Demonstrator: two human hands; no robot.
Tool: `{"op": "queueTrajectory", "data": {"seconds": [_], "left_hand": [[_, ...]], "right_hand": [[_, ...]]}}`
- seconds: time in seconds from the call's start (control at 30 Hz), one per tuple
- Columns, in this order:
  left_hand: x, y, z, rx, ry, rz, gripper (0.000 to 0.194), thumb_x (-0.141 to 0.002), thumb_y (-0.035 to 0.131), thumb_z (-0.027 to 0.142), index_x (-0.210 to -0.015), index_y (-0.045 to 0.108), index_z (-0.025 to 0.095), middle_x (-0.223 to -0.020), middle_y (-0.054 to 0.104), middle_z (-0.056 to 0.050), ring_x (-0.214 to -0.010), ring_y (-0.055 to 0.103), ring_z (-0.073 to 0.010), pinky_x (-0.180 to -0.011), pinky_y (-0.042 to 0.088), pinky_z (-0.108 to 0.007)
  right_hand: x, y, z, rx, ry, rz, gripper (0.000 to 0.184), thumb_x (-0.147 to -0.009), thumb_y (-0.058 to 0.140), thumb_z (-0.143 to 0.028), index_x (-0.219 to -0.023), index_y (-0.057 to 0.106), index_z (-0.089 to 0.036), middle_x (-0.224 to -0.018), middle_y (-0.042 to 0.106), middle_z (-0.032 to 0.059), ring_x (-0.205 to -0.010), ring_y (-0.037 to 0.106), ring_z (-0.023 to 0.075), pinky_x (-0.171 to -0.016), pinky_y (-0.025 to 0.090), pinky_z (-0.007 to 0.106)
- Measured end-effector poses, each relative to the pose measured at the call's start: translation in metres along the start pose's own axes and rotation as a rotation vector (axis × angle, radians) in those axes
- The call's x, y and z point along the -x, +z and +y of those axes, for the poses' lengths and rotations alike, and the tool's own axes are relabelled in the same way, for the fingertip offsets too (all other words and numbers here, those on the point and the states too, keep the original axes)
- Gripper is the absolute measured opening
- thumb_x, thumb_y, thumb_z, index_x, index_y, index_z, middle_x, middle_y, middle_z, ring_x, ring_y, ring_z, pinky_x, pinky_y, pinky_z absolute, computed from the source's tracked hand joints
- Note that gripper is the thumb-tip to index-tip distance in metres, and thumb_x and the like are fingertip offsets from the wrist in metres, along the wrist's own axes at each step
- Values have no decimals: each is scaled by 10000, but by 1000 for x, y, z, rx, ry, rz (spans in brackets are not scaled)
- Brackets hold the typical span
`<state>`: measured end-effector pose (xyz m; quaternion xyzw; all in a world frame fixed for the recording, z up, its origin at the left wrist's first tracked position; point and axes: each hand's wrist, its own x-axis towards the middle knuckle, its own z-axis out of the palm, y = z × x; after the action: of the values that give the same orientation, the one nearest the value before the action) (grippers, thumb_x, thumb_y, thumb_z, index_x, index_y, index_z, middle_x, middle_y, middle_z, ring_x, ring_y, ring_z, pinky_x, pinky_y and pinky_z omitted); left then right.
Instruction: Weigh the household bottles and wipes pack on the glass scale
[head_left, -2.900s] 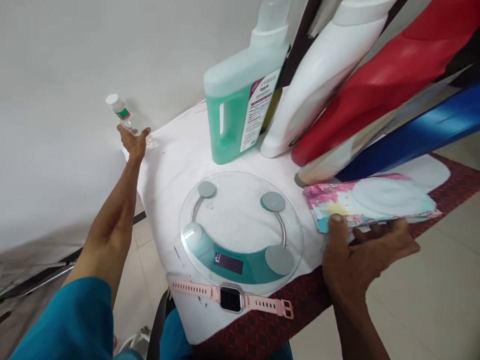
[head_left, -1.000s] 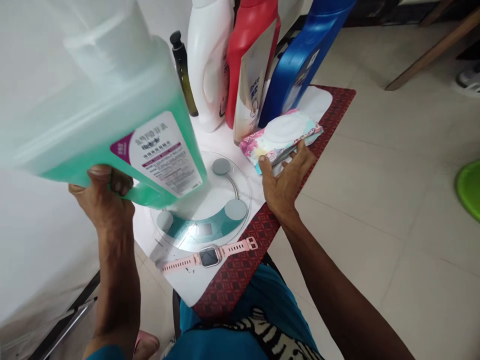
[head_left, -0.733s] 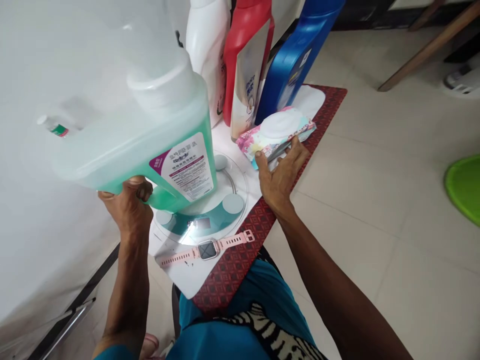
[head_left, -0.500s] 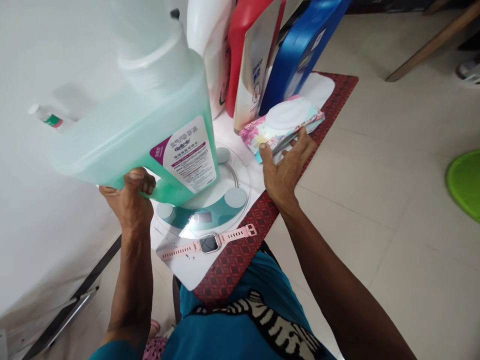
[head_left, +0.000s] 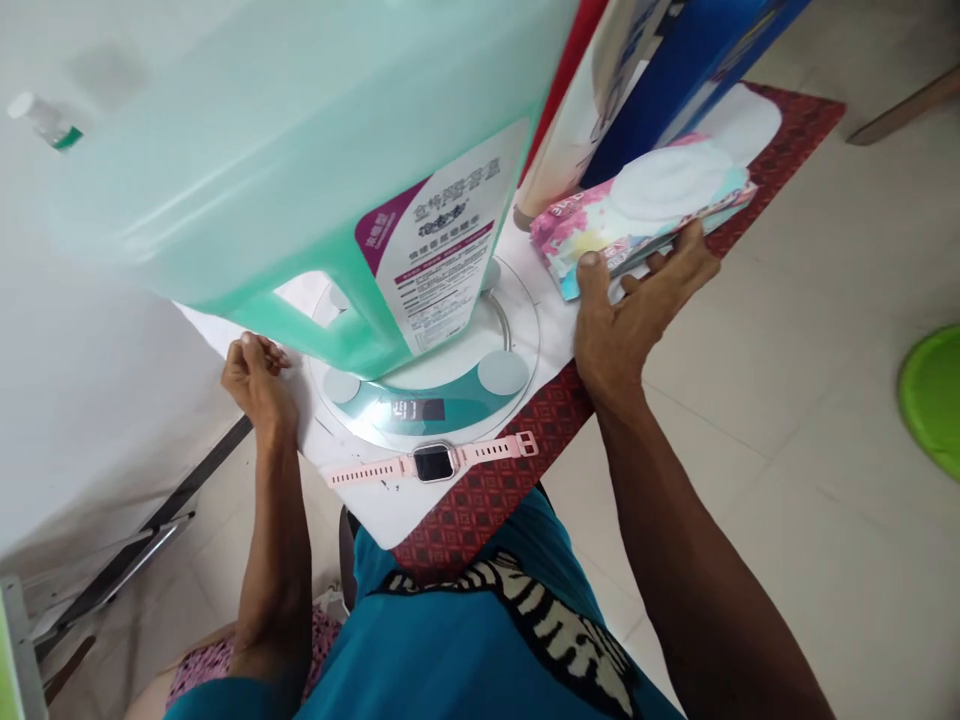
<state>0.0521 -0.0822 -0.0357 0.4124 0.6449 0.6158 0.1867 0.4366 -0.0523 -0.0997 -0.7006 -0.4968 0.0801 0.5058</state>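
Observation:
A large jug of green liquid (head_left: 300, 150) stands on the round glass scale (head_left: 521, 325), and the scale's display (head_left: 420, 408) is lit. My left hand (head_left: 255, 375) rests on the white cloth just left of the scale, below the jug's handle, fingers curled and holding nothing. My right hand (head_left: 630, 320) grips the near edge of a flowery wipes pack (head_left: 645, 200), thumb on top and fingers under it. A pink smartwatch (head_left: 435, 463) lies flat in front of the scale.
Behind the wipes stand a blue bottle (head_left: 675, 70) and a white pouch (head_left: 607, 90). A small capped bottle (head_left: 41, 118) sits far left by the wall. A red patterned mat (head_left: 487, 500) covers the table edge. A green object (head_left: 934, 390) lies on the tiled floor.
The jug, held up by its handle in my left hand, now stands on the scale, and the hand has let go and dropped beside it. My right hand stayed on the wipes.

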Motion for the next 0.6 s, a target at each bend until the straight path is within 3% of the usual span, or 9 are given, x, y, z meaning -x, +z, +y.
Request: {"op": "queueTrajectory", "data": {"seconds": [0.13,0.43,0.53,0.6], "left_hand": [[9,1,-11,-115,68,-73,517,-1088,536,604,-733,468,235,-674,503,-8,-610,466,-168,-656,452,-327],[10,1,-10,-107,67,-55,523,-1075,570,600,-715,464,235,-638,487,-2,-593,458,-172,-652,451,-337],[11,4,3,9,43,-26,558,-1047,602,660,-719,441,238,-630,449,-3,-590,461,-174,-627,444,-336],[11,7,21,110,108,-29,572,-1003,626,745,-773,494,239,-685,478,-17,-661,536,-195,-666,492,-345]], "right_hand": [[2,3,1,-10,5,47,832,-978,613,-468,-1632,205,-154,-1596,299,286,-1470,514,364,-1119,537,582],[3,-1,4,62,-13,25,814,-1004,597,-460,-1659,189,-201,-1590,324,261,-1469,525,354,-1086,571,565],[3,-2,2,40,-21,35,825,-1000,586,-483,-1645,197,-146,-1579,317,282,-1457,515,349,-1100,566,565],[3,0,3,24,-25,38,834,-994,576,-502,-1642,196,-140,-1571,312,278,-1443,509,349,-1098,561,578]]}}
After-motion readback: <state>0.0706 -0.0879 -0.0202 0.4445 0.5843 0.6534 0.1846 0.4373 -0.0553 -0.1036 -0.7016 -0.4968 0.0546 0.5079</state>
